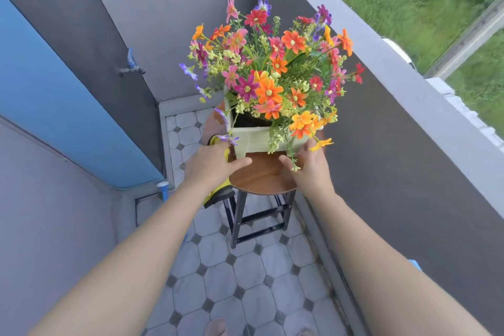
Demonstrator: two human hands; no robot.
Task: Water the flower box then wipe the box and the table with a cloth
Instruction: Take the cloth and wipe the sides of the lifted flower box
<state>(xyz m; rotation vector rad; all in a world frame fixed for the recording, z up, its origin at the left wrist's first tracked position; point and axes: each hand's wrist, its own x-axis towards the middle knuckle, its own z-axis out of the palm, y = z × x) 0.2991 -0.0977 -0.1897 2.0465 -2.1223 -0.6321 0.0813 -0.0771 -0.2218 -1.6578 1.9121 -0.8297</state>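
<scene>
flower box between grips | left grip spread open | right grip unclear

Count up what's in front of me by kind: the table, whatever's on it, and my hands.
round table: 1
flower box: 1
yellow cloth: 1
hands: 2 (left hand, right hand)
Total: 5

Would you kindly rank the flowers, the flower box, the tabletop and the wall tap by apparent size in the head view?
1. flowers
2. flower box and tabletop: visible parts look alike, both partly covered, so unranked
3. wall tap, smallest, though farther away
</scene>
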